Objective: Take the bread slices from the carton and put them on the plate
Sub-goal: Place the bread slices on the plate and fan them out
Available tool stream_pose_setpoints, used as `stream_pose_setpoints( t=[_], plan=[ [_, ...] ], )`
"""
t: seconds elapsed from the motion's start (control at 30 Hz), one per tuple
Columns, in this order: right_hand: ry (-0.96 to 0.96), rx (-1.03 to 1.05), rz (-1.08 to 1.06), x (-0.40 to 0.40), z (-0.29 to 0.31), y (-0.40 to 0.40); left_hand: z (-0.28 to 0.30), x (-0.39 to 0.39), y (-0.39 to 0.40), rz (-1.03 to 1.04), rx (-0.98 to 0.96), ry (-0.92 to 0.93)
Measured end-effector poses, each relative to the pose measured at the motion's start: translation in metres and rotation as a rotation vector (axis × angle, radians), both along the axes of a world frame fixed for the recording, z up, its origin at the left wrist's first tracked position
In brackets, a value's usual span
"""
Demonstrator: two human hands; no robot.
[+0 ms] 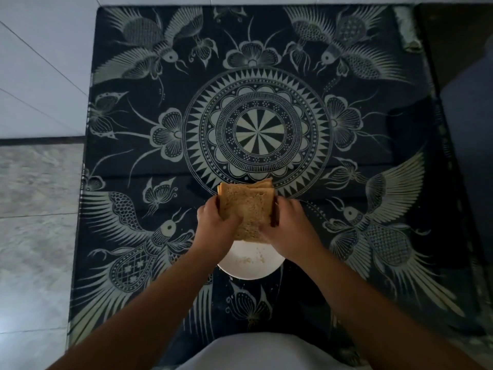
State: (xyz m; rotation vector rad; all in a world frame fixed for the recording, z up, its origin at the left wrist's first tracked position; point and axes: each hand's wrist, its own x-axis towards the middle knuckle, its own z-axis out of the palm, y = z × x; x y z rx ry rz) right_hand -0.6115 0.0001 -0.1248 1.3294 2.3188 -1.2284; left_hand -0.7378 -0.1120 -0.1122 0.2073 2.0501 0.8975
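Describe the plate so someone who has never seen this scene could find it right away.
A dark patterned cloth covers the table, with a big round design at its centre. Nearer the person than that design, partly hidden under both hands and the stack of bread slices they hold, sits the plate. It is the only plain white thing on the cloth, round and dusted with crumbs.

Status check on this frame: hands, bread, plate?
Left hand and right hand both clamp the bread stack. Stack above white plate, contact unclear. Nothing blocking.
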Motion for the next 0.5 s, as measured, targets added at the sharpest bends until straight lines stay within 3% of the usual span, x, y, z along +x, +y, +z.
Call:
stream_pose_setpoints(
  t=[0.3,0.5],
  plan=[
    [0.084,-0.130,-0.045,0.0027,0.0033,-0.0097,0.0040,0.0073,-0.0069,0.055,0.062,-0.112],
    [0.081,-0.088,-0.118,-0.0004,-0.0005,-0.0081,0.0014,0.0105,-0.0082,0.032,0.068,-0.083]
  ],
)
